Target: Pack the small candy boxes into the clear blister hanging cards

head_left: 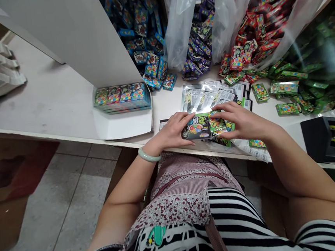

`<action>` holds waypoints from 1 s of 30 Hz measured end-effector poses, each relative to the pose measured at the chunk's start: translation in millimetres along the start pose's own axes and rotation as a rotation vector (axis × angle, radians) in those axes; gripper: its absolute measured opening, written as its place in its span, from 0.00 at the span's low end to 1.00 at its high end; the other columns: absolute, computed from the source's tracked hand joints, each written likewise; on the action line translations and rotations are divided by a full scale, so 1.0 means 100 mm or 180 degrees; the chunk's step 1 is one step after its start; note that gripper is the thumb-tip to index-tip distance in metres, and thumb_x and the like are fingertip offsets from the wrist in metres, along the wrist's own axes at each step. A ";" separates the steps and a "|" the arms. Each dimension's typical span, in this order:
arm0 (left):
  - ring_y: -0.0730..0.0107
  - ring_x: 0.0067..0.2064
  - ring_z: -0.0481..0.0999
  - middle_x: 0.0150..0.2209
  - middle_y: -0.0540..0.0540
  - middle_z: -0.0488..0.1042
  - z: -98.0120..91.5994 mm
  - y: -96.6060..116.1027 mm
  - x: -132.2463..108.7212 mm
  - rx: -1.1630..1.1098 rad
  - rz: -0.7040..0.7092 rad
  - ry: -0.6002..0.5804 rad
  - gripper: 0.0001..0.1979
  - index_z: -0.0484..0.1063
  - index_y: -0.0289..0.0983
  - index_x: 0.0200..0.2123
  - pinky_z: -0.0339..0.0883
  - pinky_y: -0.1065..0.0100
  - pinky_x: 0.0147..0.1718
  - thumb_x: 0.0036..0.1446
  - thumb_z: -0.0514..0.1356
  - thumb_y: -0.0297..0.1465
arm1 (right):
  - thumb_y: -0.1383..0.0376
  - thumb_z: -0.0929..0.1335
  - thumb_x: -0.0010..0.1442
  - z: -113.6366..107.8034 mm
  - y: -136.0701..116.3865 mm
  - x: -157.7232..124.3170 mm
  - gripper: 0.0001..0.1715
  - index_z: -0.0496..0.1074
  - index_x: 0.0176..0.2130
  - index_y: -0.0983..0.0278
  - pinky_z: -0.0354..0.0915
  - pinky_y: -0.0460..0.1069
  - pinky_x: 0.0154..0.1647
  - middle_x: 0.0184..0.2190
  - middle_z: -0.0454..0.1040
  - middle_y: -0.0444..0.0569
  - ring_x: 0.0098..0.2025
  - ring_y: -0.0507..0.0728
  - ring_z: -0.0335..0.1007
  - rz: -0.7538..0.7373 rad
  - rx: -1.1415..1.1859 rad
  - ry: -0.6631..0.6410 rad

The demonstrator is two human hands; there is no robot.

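My left hand [174, 130], with a pale green bangle on its wrist, is closed on the left end of a black printed packet [199, 132] with a green strip and a colourful round picture. My right hand [237, 121] pinches a small green printed box [216, 124] between thumb and fingers. The box lies against the packet's right end. Beyond both hands, several flat packets [203, 97] with silvery and black faces are spread on the tabletop, overlapping. Whether the small box is partly inside the packet, I cannot tell.
Left of my hands stands an open white display box [123, 123] with rows of small boxes. Piles of blue [152, 66], purple [198, 52], red [260, 31] and green boxes [307, 86] line the back. A black tape dispenser [318, 137] stands at right, by the table's front edge.
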State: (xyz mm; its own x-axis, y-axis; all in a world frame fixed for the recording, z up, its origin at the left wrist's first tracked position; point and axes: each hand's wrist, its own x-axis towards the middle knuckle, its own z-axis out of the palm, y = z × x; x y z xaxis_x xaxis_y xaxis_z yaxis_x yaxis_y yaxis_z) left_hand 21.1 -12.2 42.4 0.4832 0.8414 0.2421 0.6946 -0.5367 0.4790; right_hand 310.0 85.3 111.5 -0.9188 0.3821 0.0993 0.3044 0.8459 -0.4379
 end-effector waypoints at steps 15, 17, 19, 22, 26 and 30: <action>0.46 0.60 0.65 0.60 0.34 0.63 0.08 -0.02 -0.01 -0.0068 -0.0150 -0.0154 0.55 0.47 0.41 0.72 0.64 0.47 0.59 0.50 0.67 0.56 | 0.57 0.73 0.58 0.15 0.02 -0.03 0.29 0.72 0.57 0.60 0.66 0.67 0.59 0.59 0.70 0.58 0.59 0.69 0.66 0.0053 -0.0252 0.0012; 0.46 0.60 0.65 0.60 0.34 0.63 0.06 -0.02 0.00 -0.0083 -0.0143 -0.0093 0.55 0.47 0.42 0.72 0.64 0.45 0.60 0.49 0.67 0.57 | 0.56 0.73 0.58 0.13 0.03 -0.02 0.30 0.72 0.58 0.60 0.66 0.67 0.58 0.60 0.70 0.59 0.59 0.69 0.65 0.0107 -0.0241 0.0041; 0.45 0.61 0.65 0.61 0.34 0.63 0.05 -0.03 0.01 -0.0094 -0.0153 -0.0051 0.55 0.48 0.42 0.72 0.63 0.44 0.60 0.48 0.66 0.58 | 0.55 0.73 0.58 0.13 0.02 -0.01 0.31 0.72 0.58 0.62 0.66 0.68 0.58 0.60 0.69 0.60 0.60 0.71 0.65 0.0187 -0.0312 0.0044; 0.45 0.60 0.66 0.60 0.34 0.63 0.07 -0.04 0.00 -0.0204 -0.0154 -0.0112 0.54 0.50 0.42 0.72 0.64 0.45 0.60 0.49 0.66 0.59 | 0.55 0.73 0.58 0.14 0.00 0.00 0.31 0.71 0.59 0.62 0.65 0.68 0.58 0.60 0.69 0.61 0.59 0.71 0.65 0.0252 -0.0341 0.0037; 0.45 0.60 0.66 0.60 0.34 0.63 0.08 -0.06 0.00 -0.0237 -0.0188 -0.0042 0.54 0.49 0.41 0.72 0.64 0.45 0.60 0.49 0.66 0.58 | 0.55 0.72 0.60 0.13 -0.01 -0.03 0.29 0.72 0.58 0.61 0.65 0.68 0.58 0.59 0.70 0.60 0.59 0.71 0.65 0.0311 -0.0321 0.0110; 0.46 0.59 0.66 0.59 0.35 0.64 0.04 -0.06 0.01 -0.0163 -0.0244 0.0168 0.56 0.48 0.42 0.72 0.64 0.45 0.59 0.47 0.66 0.59 | 0.56 0.72 0.59 0.06 -0.04 -0.07 0.29 0.70 0.58 0.58 0.63 0.69 0.58 0.59 0.69 0.59 0.59 0.71 0.64 0.0362 -0.0420 0.0577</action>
State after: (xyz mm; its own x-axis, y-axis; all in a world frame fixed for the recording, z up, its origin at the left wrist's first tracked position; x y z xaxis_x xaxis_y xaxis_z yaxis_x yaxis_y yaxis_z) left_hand 19.3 -8.2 36.7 0.4001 0.8828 0.2464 0.6997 -0.4678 0.5400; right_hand 313.9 77.1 106.8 -0.8203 0.5280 0.2199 0.4444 0.8304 -0.3361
